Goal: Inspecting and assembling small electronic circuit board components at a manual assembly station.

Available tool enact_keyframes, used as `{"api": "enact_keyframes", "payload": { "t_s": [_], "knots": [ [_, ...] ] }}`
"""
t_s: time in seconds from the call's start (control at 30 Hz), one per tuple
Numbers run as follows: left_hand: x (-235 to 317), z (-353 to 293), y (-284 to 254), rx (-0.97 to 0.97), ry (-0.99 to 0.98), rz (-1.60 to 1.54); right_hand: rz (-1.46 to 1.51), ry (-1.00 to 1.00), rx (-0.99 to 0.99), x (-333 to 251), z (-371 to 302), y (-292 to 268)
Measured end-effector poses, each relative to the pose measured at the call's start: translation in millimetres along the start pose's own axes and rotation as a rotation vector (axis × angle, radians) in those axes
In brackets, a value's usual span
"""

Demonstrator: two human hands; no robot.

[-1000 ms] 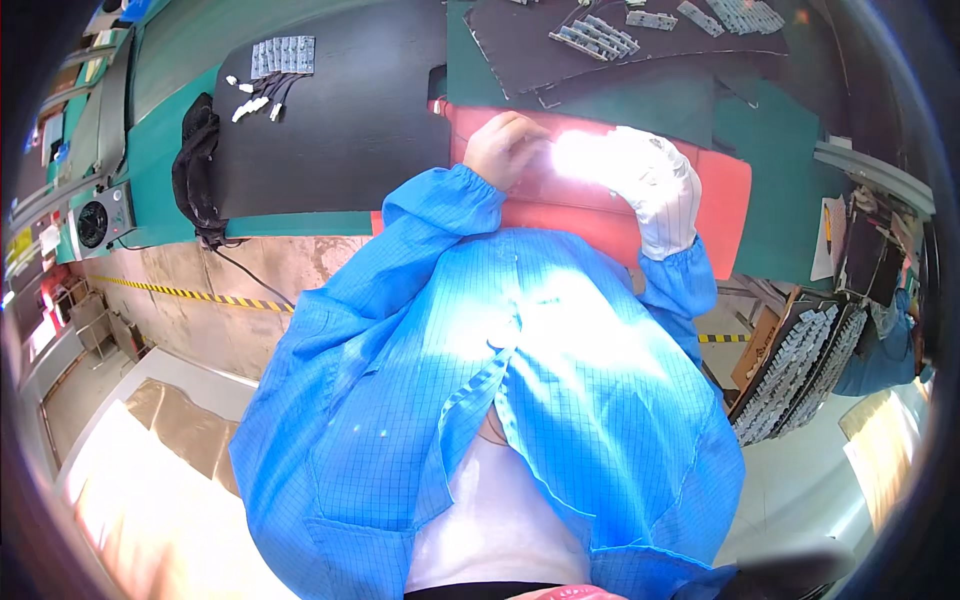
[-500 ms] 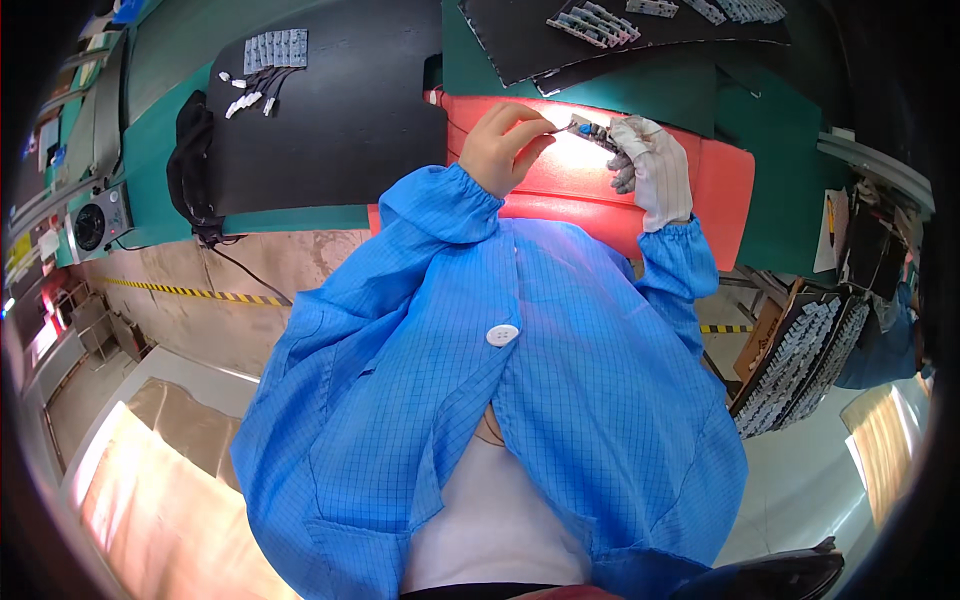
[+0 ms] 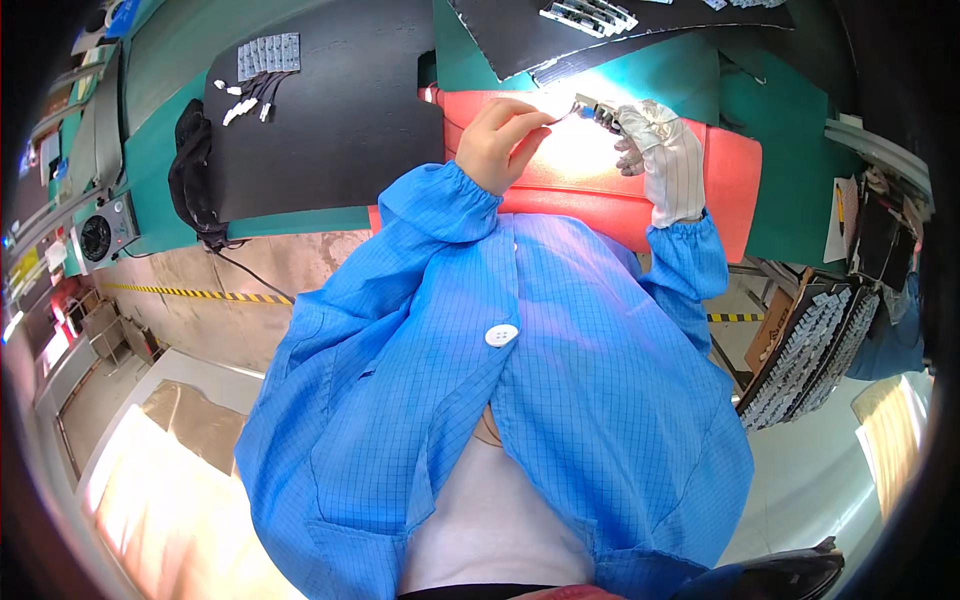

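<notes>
Apparently midway, the gloved right hand (image 3: 657, 140) holds an unfinished circuit board (image 3: 597, 110) upper centre, the left hand (image 3: 498, 143) pinched narrow beside it (grip unclear), with seemingly finished wired boards (image 3: 268, 57) upper left.

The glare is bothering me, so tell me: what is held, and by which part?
The gloved right hand holds a small circuit board by its right end. In the glare, I cannot tell whether the left hand pinches anything.

See round black fan (image 3: 97, 238) in pale housing at far left. Note black cloth (image 3: 193, 165) bunched along edge of black mat (image 3: 340, 140); below, yellow-and-black tape (image 3: 200, 293) across floor (image 3: 255, 268). At right, see slim yellow item (image 3: 840, 206) on white paper (image 3: 834, 246).
</notes>
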State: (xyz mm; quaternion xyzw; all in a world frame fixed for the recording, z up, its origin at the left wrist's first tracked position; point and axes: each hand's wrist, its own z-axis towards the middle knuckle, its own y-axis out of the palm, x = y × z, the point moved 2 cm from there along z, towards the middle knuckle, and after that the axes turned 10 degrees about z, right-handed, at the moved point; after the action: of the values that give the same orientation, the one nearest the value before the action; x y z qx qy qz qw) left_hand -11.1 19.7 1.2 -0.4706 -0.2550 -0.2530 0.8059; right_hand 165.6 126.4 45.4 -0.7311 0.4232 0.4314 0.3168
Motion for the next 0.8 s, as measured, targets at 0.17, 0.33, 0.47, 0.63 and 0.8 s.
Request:
{"api": "enact_keyframes", "payload": {
  "t_s": [0.17,0.33,0.47,0.63,0.8],
  "knots": [
    [-0.6,2.0,-1.2,-0.003,-0.025,-0.004,-0.008,-0.015,0.007,-1.4,3.5,3.4],
    [17.3,19.5,-7.1,-0.049,-0.120,-0.336,0.609,-0.142,-0.037,17.7,37.5,3.1],
    [8.7,24.8,-36.6,0.071,-0.203,-0.331,-0.168,-0.543,0.160,-22.8,51.9,38.9],
    [-76.2,-1.7,-82.1,0.336,-0.432,0.037,-0.878,-1.152,0.400,-26.8,79.2,49.7],
    [-162.1,-31.8,-152.9,0.290,-0.319,0.538,-0.773,-1.125,0.324,-19.1,88.9,34.3]
  ]
}}
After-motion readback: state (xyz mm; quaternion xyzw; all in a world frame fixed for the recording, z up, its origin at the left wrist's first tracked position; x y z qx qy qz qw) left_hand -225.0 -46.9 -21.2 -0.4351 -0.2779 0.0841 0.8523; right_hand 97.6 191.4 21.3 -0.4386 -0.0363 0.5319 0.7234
